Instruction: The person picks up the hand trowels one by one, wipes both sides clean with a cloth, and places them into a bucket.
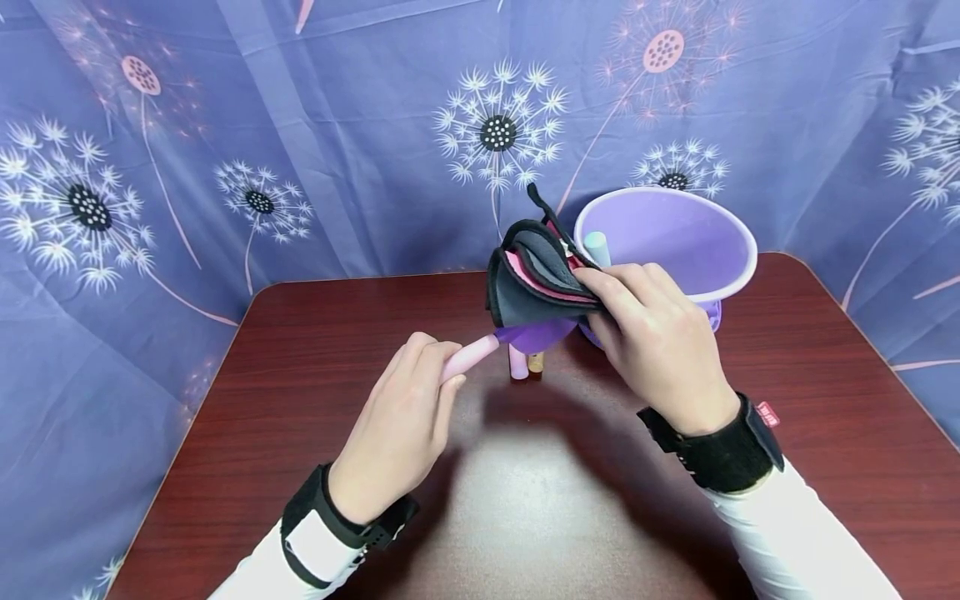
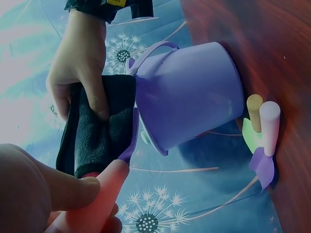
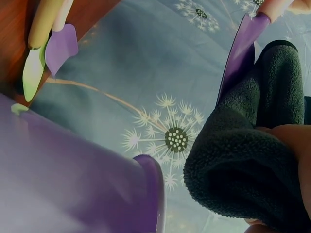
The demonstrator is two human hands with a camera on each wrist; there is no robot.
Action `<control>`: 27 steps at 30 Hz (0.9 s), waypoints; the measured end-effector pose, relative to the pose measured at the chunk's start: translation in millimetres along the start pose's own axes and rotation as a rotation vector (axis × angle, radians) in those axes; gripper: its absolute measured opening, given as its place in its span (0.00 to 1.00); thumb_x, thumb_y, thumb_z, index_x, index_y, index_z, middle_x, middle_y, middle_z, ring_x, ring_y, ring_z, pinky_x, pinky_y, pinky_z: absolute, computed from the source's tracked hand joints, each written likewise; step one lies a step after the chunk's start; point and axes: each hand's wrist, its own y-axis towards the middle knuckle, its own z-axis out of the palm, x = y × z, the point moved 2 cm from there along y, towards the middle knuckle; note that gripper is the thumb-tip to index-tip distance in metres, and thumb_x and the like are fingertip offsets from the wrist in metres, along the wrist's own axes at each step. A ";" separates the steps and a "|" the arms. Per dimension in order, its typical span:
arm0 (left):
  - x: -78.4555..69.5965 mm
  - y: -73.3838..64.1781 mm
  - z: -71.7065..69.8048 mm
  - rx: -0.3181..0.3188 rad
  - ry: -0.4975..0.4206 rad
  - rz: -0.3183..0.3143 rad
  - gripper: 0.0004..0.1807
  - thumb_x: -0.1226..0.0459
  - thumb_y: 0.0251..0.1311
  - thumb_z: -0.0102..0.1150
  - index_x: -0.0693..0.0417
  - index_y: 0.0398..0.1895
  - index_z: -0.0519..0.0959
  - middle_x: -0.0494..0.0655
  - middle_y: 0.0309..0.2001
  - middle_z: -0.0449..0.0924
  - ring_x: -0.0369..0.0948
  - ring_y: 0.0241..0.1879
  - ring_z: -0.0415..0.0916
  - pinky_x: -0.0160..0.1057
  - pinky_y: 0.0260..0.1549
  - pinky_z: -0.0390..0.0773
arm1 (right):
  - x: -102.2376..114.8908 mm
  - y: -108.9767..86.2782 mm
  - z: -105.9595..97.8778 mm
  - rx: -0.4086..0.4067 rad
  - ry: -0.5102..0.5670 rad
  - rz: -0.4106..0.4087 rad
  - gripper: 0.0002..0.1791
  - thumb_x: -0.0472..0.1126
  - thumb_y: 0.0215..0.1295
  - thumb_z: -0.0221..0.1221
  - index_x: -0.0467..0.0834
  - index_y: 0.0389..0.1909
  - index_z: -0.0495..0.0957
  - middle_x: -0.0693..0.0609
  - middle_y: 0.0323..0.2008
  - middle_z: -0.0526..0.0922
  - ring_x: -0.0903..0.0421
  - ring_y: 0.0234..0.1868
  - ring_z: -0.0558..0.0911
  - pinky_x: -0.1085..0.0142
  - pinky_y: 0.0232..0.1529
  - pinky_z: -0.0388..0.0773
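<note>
My left hand (image 1: 397, 425) grips the pink handle (image 1: 471, 357) of a small trowel with a purple blade (image 1: 543, 336). In my right hand (image 1: 660, 342) is a folded dark grey cloth (image 1: 528, 308) with black edging and pink inside. Seen from the right wrist, the cloth (image 3: 233, 160) lies against the trowel's blade (image 3: 239, 58) and covers part of it. Both hands are above the table, in front and to the left of a purple bucket (image 2: 189, 97). Some right-hand fingers are hidden by the cloth.
A pale green handle (image 1: 597, 248) sticks up at the bucket's left rim. On the brown table (image 1: 352, 333), left of the bucket, lie a pink-handled tool (image 2: 270, 121) with a purple blade and a tan-handled one (image 2: 254, 111) with a green blade. A dandelion-print curtain (image 1: 360, 108) hangs behind.
</note>
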 end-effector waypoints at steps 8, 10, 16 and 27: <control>-0.7 0.9 -4.1 -0.007 -0.012 -0.027 0.11 0.64 0.72 0.53 0.62 0.50 0.75 0.46 0.38 0.68 0.41 0.35 0.65 0.37 0.36 0.68 | -3.0 1.4 -5.1 -0.031 -0.018 0.033 0.18 0.34 0.65 0.57 0.39 0.56 0.80 0.43 0.42 0.81 0.44 0.40 0.77 0.51 0.42 0.75; -0.7 1.0 -4.3 -0.007 -0.018 -0.034 0.11 0.64 0.72 0.53 0.62 0.50 0.75 0.46 0.38 0.68 0.41 0.36 0.65 0.37 0.36 0.68 | -2.9 1.4 -5.9 -0.041 -0.028 0.037 0.18 0.34 0.65 0.57 0.40 0.56 0.80 0.44 0.42 0.81 0.44 0.40 0.77 0.51 0.40 0.75; 0.3 1.1 -4.4 -0.021 -0.037 -0.054 0.10 0.67 0.69 0.55 0.61 0.50 0.75 0.45 0.38 0.69 0.40 0.36 0.66 0.37 0.37 0.69 | -1.1 2.5 -7.7 -0.071 -0.054 0.034 0.18 0.33 0.65 0.55 0.39 0.55 0.81 0.43 0.41 0.81 0.43 0.39 0.77 0.49 0.37 0.75; 1.7 0.7 -2.6 -0.048 -0.036 -0.084 0.10 0.67 0.69 0.55 0.61 0.50 0.75 0.47 0.39 0.69 0.40 0.35 0.66 0.38 0.36 0.70 | 7.1 -0.4 3.3 -0.034 -0.010 -0.010 0.20 0.32 0.63 0.58 0.38 0.57 0.79 0.42 0.44 0.81 0.42 0.38 0.76 0.50 0.39 0.74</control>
